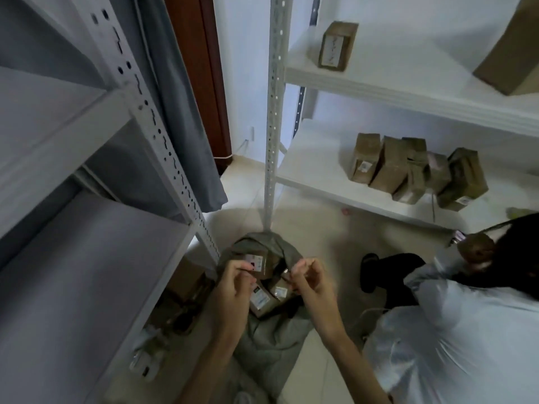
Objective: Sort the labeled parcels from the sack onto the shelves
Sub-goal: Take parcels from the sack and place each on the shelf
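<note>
A grey-green sack (271, 339) lies on the floor between two shelf units, its mouth held apart. Inside it show several brown parcels (264, 301) with white labels. My left hand (233, 284) pinches the sack's left rim. My right hand (312, 278) pinches the right rim beside a small metal piece. On the right unit's lower shelf (315, 182) stand several brown parcels (408, 170) in a loose group. One labeled parcel (337, 46) stands upright on the upper shelf (379, 88).
A grey shelf unit (87, 228) fills the left, with boxes (186, 284) on the floor beneath it. A white upright post (272, 126) stands just behind the sack. A person in a pale top (455, 330) crouches at the right. A large box (513, 51) sits top right.
</note>
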